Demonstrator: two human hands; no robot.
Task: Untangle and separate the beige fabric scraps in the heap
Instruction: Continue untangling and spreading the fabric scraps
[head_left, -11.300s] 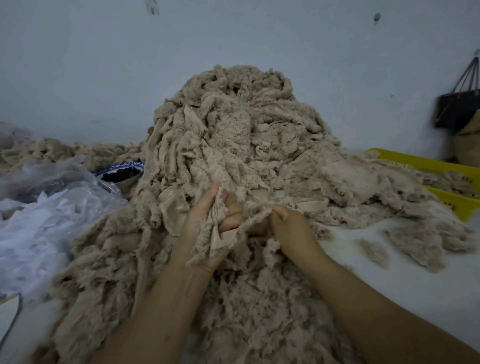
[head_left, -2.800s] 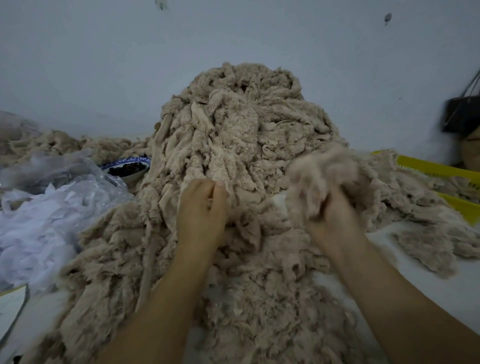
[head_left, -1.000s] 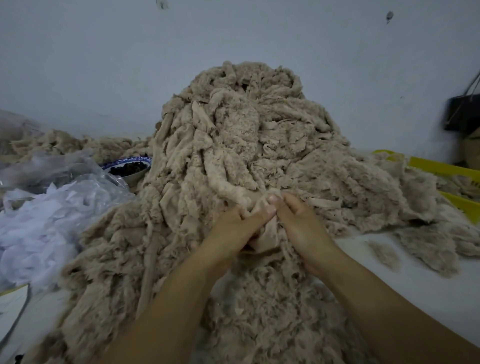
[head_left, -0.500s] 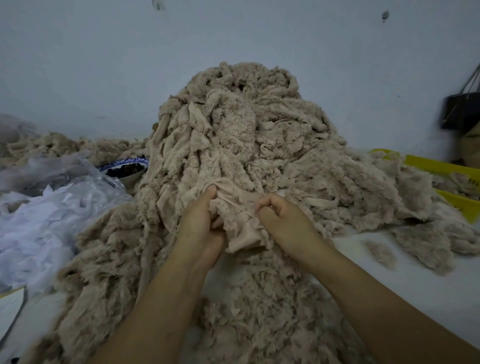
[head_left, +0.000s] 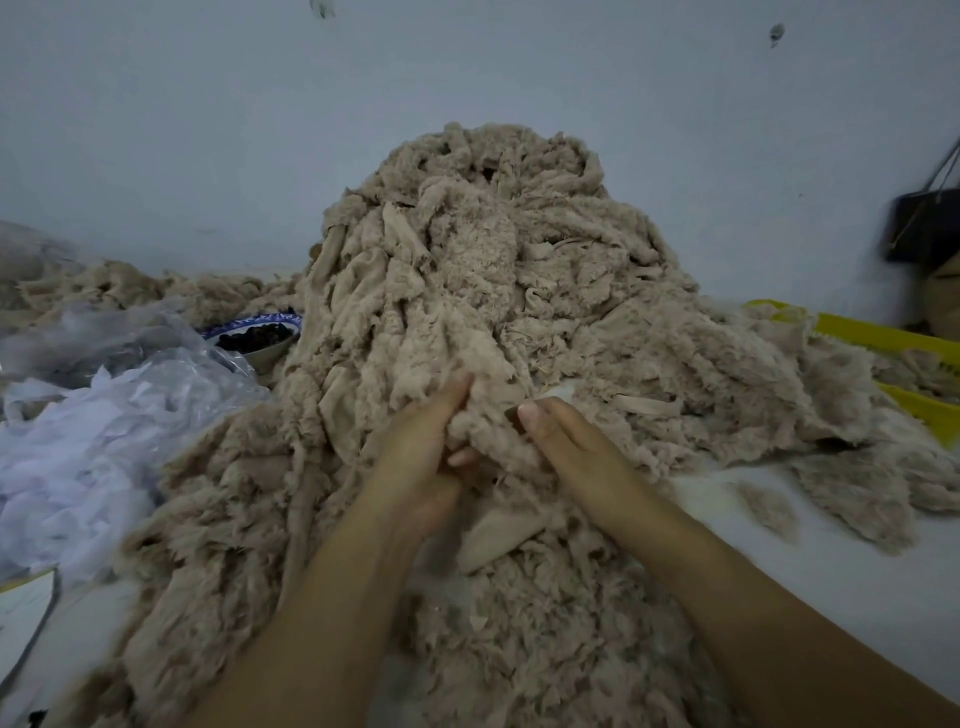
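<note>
A tall heap of beige fabric scraps rises in the middle of the head view, against the wall. Low on its front, my left hand and my right hand both grip one fuzzy beige scrap that still hangs from the heap. The left fingers curl under the scrap and the thumb presses on its left side. The right thumb and fingers pinch its right edge. A flat smooth beige piece lies just below the hands on the loose fluff.
A clear plastic bag of white scraps lies at the left. Behind it stands a blue-rimmed bowl with dark contents. A yellow crate sits at the right, partly covered by beige scraps. Small beige tufts lie on the white tabletop.
Both hands have shifted their hold on the scrap and come closer together. The smooth side seen half a second ago is now turned away and fuzzy pile faces me.
</note>
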